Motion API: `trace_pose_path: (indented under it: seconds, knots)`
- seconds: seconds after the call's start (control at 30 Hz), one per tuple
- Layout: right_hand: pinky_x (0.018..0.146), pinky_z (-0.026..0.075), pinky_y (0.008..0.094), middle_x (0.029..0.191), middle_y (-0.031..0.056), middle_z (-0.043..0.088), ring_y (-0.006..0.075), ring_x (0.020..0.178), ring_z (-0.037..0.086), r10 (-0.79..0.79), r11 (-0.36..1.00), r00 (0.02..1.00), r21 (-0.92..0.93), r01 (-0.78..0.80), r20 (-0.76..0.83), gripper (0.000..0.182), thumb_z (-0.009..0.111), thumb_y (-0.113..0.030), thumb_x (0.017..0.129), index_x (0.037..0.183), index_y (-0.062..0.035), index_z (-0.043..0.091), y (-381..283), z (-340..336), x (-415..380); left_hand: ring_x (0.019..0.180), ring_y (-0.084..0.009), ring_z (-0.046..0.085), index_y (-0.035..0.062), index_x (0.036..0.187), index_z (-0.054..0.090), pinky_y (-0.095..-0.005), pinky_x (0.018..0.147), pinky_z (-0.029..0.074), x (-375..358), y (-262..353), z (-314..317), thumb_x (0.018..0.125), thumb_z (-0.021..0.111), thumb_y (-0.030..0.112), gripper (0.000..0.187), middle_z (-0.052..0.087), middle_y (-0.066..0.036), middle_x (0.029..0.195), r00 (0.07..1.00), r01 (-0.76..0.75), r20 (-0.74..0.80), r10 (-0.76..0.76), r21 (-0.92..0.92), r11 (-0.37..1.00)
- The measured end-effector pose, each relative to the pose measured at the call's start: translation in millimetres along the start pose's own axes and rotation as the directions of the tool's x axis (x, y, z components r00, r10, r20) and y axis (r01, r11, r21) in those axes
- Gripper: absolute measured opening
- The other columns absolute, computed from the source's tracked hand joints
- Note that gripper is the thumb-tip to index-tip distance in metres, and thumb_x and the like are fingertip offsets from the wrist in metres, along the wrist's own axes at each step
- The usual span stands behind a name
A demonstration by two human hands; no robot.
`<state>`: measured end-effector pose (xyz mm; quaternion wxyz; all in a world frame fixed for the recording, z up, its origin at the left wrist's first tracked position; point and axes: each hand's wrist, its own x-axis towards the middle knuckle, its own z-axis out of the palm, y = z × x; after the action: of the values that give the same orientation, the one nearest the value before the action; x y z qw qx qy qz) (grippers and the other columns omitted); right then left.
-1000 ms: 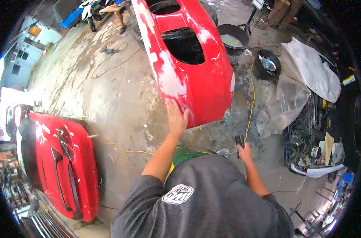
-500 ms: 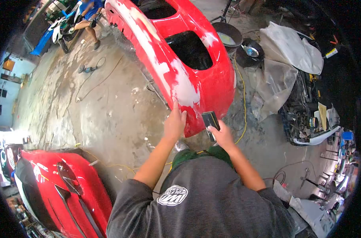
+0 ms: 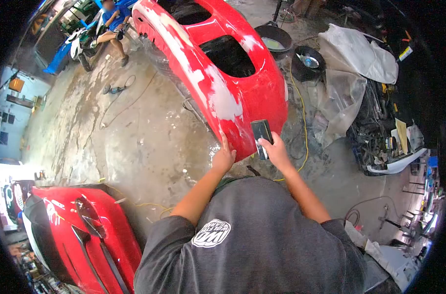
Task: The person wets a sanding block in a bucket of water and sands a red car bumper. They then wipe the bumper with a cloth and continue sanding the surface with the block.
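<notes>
Since a second ago our right hand (image 3: 276,151) has risen from beside our body to the bumper (image 3: 218,73), gripping a dark block (image 3: 261,133) flat against its lower end. Our left hand (image 3: 224,158) rests open-fingered on the bumper's edge. The bumper runs long from upper left to lower right. Beyond it, a tub (image 3: 274,38) holds pale liquid; a black bucket (image 3: 308,63) holds something shiny.

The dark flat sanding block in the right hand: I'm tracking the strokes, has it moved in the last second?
Yes. The dark flat sanding block rose from beside the person's body up onto the red car bumper, near its lower edge.
</notes>
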<state>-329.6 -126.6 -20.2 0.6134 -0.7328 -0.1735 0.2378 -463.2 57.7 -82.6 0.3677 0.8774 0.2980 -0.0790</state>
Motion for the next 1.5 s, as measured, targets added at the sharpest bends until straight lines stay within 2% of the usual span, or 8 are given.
trace_pose_path:
  seconds: [0.2, 0.33, 0.53, 0.8, 0.87, 1.17, 1.37, 1.5]
  knots:
    - [0.075, 0.052, 0.0353, 0.088, 0.0062, 0.07, 0.0153, 0.081, 0.065, 0.043, 0.991, 0.998, -0.124, -0.047, -0.039, 0.035, 0.074, -0.031, 0.094, 0.11, -0.0009, 0.067, 21.8, -60.7, -29.8, 0.132, -0.0473, 0.055, 0.0032, 0.164, -0.007, -0.049, 0.113, 0.042, -20.0, -45.3, 94.5, 0.096, 0.064, 0.024, 0.1, 0.046, -0.031, 0.154, 0.982, 0.154, 0.138, -0.132, -0.167, 0.974]
    - [0.08, 0.053, 0.0375, 0.097, 0.013, 0.073, 0.0218, 0.086, 0.068, 0.24, 0.943, 0.953, -0.187, -0.274, -0.185, 0.042, 0.077, -0.033, 0.09, 0.113, 0.0013, 0.068, 179.4, -124.5, -62.2, 0.139, -0.0452, 0.05, -0.0034, 0.161, 0.02, -0.0477, 0.114, 0.041, -36.7, -59.9, 117.5, 0.096, 0.066, 0.032, 0.087, 0.049, -0.033, 0.15, 0.97, 0.2, 0.174, -0.17, -0.175, 0.964]
    - [0.078, 0.053, 0.0427, 0.095, 0.0169, 0.071, 0.0309, 0.084, 0.07, 0.599, 0.75, 0.663, 0.026, -0.661, -0.45, 0.04, 0.078, -0.027, 0.084, 0.108, 0.0031, 0.067, 280.5, -192.6, -168.6, 0.125, -0.0307, 0.059, -0.0044, 0.159, 0.031, -0.041, 0.105, 0.048, -32.4, -67.1, 46.7, 0.099, 0.066, 0.041, 0.083, 0.059, -0.022, 0.14, 0.984, 0.1, -0.081, -0.156, -0.476, 0.874]
    - [0.076, 0.049, 0.0465, 0.092, 0.0229, 0.066, 0.0336, 0.083, 0.065, 0.094, 0.963, 0.966, -0.224, -0.15, -0.242, 0.044, 0.076, -0.035, 0.091, 0.103, 0.0044, 0.06, 166.8, -58.5, -80.6, 0.145, -0.0309, 0.044, 0.0043, 0.163, 0.027, -0.0495, 0.118, 0.035, 76.8, -73.4, -59.7, 0.102, 0.045, 0.07, 0.091, 0.038, -0.02, 0.162, 0.949, -0.02, -0.182, -0.257, -0.849, 0.528]
    - [0.08, 0.05, 0.0444, 0.094, 0.0225, 0.066, 0.0329, 0.085, 0.064, 0.194, 0.965, 0.96, -0.138, -0.224, -0.2, 0.042, 0.077, -0.032, 0.091, 0.107, 0.0038, 0.061, 62.9, -10.7, -38.4, 0.144, -0.0294, 0.045, 0.006, 0.161, 0.032, -0.0492, 0.118, 0.035, 114.9, -87.3, -57.8, 0.1, 0.039, 0.075, 0.092, 0.044, -0.017, 0.159, 0.949, -0.033, -0.176, -0.262, -0.881, 0.472]
    - [0.086, 0.051, 0.048, 0.106, 0.0239, 0.067, 0.044, 0.1, 0.065, -0.48, 0.865, 0.837, -0.299, 0.402, -0.262, 0.037, 0.071, -0.026, 0.096, 0.117, 0.0021, 0.062, -19.7, 74.5, 125.0, 0.132, -0.0256, 0.056, 0.0059, 0.153, 0.045, -0.0442, 0.112, 0.043, 166.9, -72.6, -40.7, 0.109, 0.031, 0.063, 0.073, 0.058, -0.011, 0.146, 0.926, -0.211, -0.302, -0.226, -0.911, 0.354]
    - [0.079, 0.052, 0.0431, 0.1, 0.0215, 0.068, 0.0325, 0.088, 0.068, -0.311, 0.943, 0.9, -0.215, 0.253, -0.304, 0.036, 0.072, -0.023, 0.097, 0.117, 0.0041, 0.062, 21.2, 94.5, 103.5, 0.131, -0.0316, 0.053, -0.0075, 0.142, 0.046, -0.045, 0.111, 0.043, 209.5, -101.9, -18.9, 0.111, 0.032, 0.054, 0.071, 0.056, -0.021, 0.141, 0.865, -0.355, -0.363, -0.346, -0.93, 0.089]
    - [0.079, 0.054, 0.039, 0.095, 0.0165, 0.07, 0.0256, 0.085, 0.067, -0.407, 0.911, 0.849, -0.22, 0.349, -0.338, 0.034, 0.073, -0.021, 0.098, 0.115, 0.0056, 0.062, 39.8, 97.9, 100.5, 0.124, -0.0313, 0.056, -0.0094, 0.138, 0.053, -0.043, 0.11, 0.041, 234.8, -117.0, -19.3, 0.111, 0.033, 0.056, 0.074, 0.059, -0.022, 0.138, 0.772, -0.25, -0.324, -0.546, -0.946, 0.208]
